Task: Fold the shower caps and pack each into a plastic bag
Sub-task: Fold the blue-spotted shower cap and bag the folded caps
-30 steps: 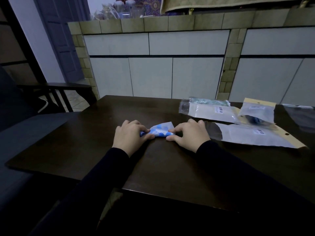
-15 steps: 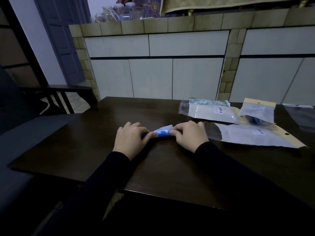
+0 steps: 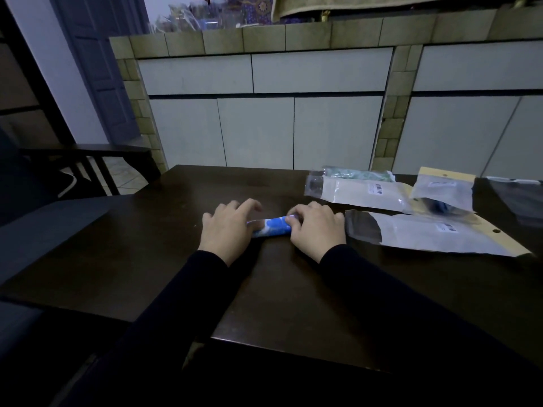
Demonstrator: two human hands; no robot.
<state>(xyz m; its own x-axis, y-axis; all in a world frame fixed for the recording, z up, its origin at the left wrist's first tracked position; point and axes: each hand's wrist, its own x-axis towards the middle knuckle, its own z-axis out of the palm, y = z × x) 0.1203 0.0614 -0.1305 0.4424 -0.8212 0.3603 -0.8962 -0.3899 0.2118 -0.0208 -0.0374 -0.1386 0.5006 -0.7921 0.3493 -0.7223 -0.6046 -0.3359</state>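
Observation:
A blue-and-white shower cap (image 3: 271,227) lies folded into a narrow strip on the dark wooden table (image 3: 293,295). My left hand (image 3: 227,229) covers its left end with the palm, and the fingers are spread and lifted, blurred by motion. My right hand (image 3: 316,229) holds the right end, its fingers curled over the strip. An empty plastic bag (image 3: 426,235) with a yellow header lies flat just right of my right hand.
Further back on the right lie another flat bag (image 3: 361,192), a greenish packed item (image 3: 358,173) behind it, and a small bag (image 3: 443,189) over something dark blue. A dark chair (image 3: 88,160) stands at the left. White cabinet doors (image 3: 258,130) stand beyond the table.
The cap went from a loose triangular fold to a tight narrow strip. My hands moved closer together, and my left fingers have lifted and spread.

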